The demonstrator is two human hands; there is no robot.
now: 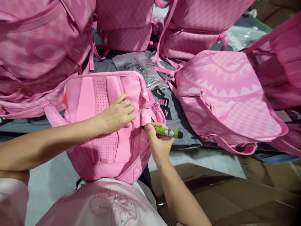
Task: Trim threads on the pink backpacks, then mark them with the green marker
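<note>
A pink backpack (129, 82) lies with its padded, perforated back panel up, its lower end against my body. My left hand (119, 114) rests on the middle of that panel, fingers bent and closed on the pink material near the pad's edge. In my right hand (161, 142) is a green marker pen (162, 131), its dark tip pointing left at the backpack's side edge. I cannot tell whether the tip touches the fabric. Black hang tags (166, 113) lie beside the bag's right side, near the marker.
Another pink backpack (225, 94) with a toothed print lies to the right. Several more stand along the back and left, including a large one (44, 47). Clear plastic bags (141, 67) are on the grey table cover (185, 117). Brown cardboard (218, 194) fills the lower right.
</note>
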